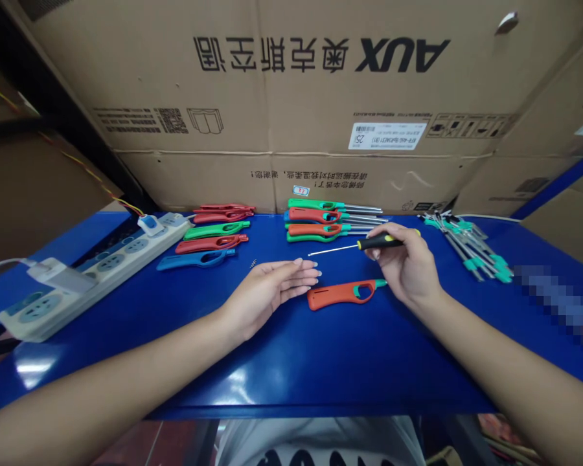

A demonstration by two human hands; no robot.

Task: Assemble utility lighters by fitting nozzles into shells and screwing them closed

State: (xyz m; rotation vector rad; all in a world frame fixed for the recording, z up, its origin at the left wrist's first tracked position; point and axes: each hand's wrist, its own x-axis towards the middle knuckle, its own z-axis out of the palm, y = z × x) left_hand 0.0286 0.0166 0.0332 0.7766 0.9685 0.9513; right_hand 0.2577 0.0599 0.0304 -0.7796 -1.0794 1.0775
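My right hand (408, 262) is closed around the black and yellow handle of a screwdriver (334, 250), its thin shaft pointing left. The screwdriver's tip is just above the fingertips of my left hand (274, 291). That hand is half turned up, its fingers stretched out and the thumb lying along them; whether anything small rests in it is hidden. Below the screwdriver, an orange gas lighter (335, 295) with a green trigger lies flat on the blue table (291, 362). A few tiny dark pieces, perhaps screws (253, 263), lie behind my left hand.
Several red, green and blue lighter shells (214, 243) lie back left beside a white power strip (102, 272). Lighters with metal tubes (320, 223) are stacked at the back middle. Metal tubes with green parts (471, 249) lie right. A cardboard wall (282, 90) stands behind.
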